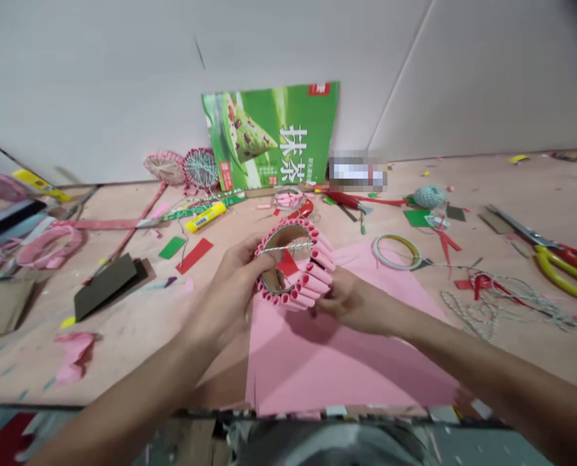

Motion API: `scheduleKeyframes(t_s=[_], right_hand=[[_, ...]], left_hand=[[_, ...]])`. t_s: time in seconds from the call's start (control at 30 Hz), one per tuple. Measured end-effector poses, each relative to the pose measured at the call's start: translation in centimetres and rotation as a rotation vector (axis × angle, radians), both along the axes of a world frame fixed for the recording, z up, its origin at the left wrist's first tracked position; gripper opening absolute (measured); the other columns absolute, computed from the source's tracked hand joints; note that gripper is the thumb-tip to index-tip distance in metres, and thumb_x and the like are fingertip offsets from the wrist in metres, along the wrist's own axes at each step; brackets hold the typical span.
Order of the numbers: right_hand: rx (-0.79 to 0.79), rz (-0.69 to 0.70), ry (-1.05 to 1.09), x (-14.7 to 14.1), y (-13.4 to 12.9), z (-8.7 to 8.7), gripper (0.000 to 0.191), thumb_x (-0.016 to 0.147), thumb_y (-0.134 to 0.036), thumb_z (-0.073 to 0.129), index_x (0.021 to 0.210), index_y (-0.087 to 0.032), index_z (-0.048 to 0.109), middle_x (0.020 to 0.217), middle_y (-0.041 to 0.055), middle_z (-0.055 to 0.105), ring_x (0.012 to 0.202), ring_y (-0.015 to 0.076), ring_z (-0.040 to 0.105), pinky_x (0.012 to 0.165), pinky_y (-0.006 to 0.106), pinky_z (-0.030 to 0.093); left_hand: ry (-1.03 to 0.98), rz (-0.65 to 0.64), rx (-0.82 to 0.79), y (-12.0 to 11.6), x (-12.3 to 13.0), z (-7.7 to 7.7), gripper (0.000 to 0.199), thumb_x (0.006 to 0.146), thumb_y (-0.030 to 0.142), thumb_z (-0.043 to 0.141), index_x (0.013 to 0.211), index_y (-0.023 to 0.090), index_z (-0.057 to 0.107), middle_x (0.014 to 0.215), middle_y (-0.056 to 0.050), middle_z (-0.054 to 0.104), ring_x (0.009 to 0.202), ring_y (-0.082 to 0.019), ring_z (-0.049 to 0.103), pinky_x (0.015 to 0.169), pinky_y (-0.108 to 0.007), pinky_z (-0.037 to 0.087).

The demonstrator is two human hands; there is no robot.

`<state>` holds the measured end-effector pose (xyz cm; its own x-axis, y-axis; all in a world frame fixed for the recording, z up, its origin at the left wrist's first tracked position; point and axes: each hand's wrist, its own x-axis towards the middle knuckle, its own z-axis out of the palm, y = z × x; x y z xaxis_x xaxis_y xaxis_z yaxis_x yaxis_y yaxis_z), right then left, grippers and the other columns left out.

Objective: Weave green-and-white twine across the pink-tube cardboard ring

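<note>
A ring edged with small rolled pink paper tubes (317,279) is held up near the middle, tilted so that its opening shows. My left hand (237,278) grips its left side, with the thumb reaching over the rim. A twisted pale string (288,248) runs across the opening, and a small red piece (287,264) shows inside it. My right hand (347,301) is at the lower right of the ring, its fingers closed against the tubes and partly hidden. Pink paper sheets (361,375) lie beneath both hands.
A green package (269,139) leans on the wall. Scissors (541,243), a roll of tape (398,252) and tangled string (506,310) lie right. A glue stick (206,217), dark card (107,288) and a pink loop (50,247) lie left.
</note>
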<state>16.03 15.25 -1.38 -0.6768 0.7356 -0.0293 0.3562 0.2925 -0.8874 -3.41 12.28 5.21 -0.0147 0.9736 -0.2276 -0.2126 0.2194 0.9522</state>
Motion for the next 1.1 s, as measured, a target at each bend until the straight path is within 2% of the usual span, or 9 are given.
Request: scheduleKeyframes(t_s=[0.17, 0.27, 0.43, 0.63, 0.77, 0.87, 0.97, 1.03, 1.1], right_hand=[[0.458, -0.087, -0.509, 5.1, -6.4, -1.1, 0.022, 0.083, -0.003, 0.053, 0.081, -0.019, 0.068, 0.086, 0.0050, 0.072, 0.054, 0.0131, 0.052, 0.053, 0.030, 0.024], [0.560, -0.240, -0.393, 6.0, -8.5, -0.9, 0.020, 0.089, -0.007, 0.053, 0.093, -0.019, 0.068, 0.109, 0.0087, 0.073, 0.070, 0.0157, 0.064, 0.056, 0.028, 0.036], [0.389, -0.369, -0.078, 4.9, -10.4, -0.4, 0.009, 0.101, -0.019, 0.057, 0.101, -0.022, 0.065, 0.086, 0.0008, 0.069, 0.068, 0.0107, 0.062, 0.061, 0.021, 0.046], [0.428, -0.461, -0.007, 4.3, -11.8, -1.8, 0.016, 0.100, -0.016, 0.057, 0.110, -0.021, 0.069, 0.103, 0.0063, 0.076, 0.093, 0.0151, 0.072, 0.075, 0.022, 0.055], [0.179, -0.659, 0.075, 4.8, -12.8, -2.0, 0.034, 0.101, -0.033, 0.063, 0.133, -0.024, 0.069, 0.074, 0.0004, 0.069, 0.055, 0.0109, 0.056, 0.050, 0.022, 0.043], [-0.028, -0.599, 0.149, 4.7, -12.9, -1.7, 0.058, 0.097, -0.042, 0.067, 0.151, -0.023, 0.056, 0.056, -0.0060, 0.054, 0.045, 0.0089, 0.039, 0.042, 0.020, 0.034], [-0.148, -0.605, 0.218, 4.2, -12.2, -1.2, 0.065, 0.094, -0.044, 0.070, 0.154, -0.026, 0.052, 0.088, 0.0045, 0.072, 0.048, 0.0079, 0.043, 0.044, 0.022, 0.041], [-0.195, -0.626, 0.263, 4.1, -11.7, -0.9, 0.062, 0.095, -0.046, 0.069, 0.152, -0.026, 0.054, 0.117, 0.0121, 0.073, 0.052, 0.0079, 0.048, 0.047, 0.023, 0.046], [-0.218, -0.623, 0.288, 4.4, -11.3, -0.7, 0.060, 0.096, -0.048, 0.068, 0.149, -0.025, 0.056, 0.125, 0.0142, 0.070, 0.059, 0.0103, 0.057, 0.053, 0.024, 0.052]], left_hand=[[-0.130, 0.179, -0.043, -6.2, 3.0, -3.7, 0.019, 0.081, 0.020, 0.078, 0.099, 0.020, 0.072, 0.064, 0.006, 0.063, 0.054, -0.008, 0.058, 0.049, -0.015, 0.043], [-0.185, 0.188, -0.066, -8.3, 4.3, -5.7, 0.029, 0.081, 0.027, 0.084, 0.107, 0.022, 0.071, 0.079, 0.004, 0.070, 0.063, -0.009, 0.064, 0.055, -0.016, 0.049], [-0.146, 0.148, -0.072, -9.1, 4.6, -6.7, 0.034, 0.085, 0.030, 0.084, 0.115, 0.022, 0.071, 0.106, -0.003, 0.075, 0.097, -0.019, 0.072, 0.084, -0.028, 0.058], [-0.245, 0.154, -0.183, -8.5, 5.0, -6.1, 0.045, 0.086, 0.025, 0.081, 0.129, 0.023, 0.067, 0.112, -0.006, 0.075, 0.107, -0.023, 0.072, 0.097, -0.036, 0.057], [-0.163, 0.192, -0.146, -8.4, 5.7, -6.6, 0.059, 0.086, 0.028, 0.083, 0.140, 0.027, 0.060, 0.112, -0.005, 0.075, 0.109, -0.025, 0.073, 0.096, -0.037, 0.058], [-0.107, 0.192, -0.086, -8.5, 6.0, -6.9, 0.066, 0.083, 0.030, 0.084, 0.143, 0.028, 0.056, 0.118, -0.007, 0.074, 0.110, -0.028, 0.073, 0.097, -0.040, 0.059], [-0.079, 0.184, -0.099, -9.1, 6.1, -7.0, 0.069, 0.082, 0.029, 0.086, 0.143, 0.032, 0.055, 0.119, -0.005, 0.075, 0.112, -0.028, 0.074, 0.097, -0.040, 0.060], [-0.079, 0.153, -0.079, -9.8, 6.2, -7.0, 0.067, 0.082, 0.030, 0.086, 0.142, 0.031, 0.057, 0.124, -0.005, 0.074, 0.118, -0.028, 0.071, 0.102, -0.038, 0.057], [-0.078, 0.152, -0.060, -10.4, 6.4, -6.9, 0.065, 0.082, 0.031, 0.086, 0.141, 0.029, 0.058, 0.133, -0.007, 0.071, 0.126, -0.028, 0.067, 0.107, -0.037, 0.054]])
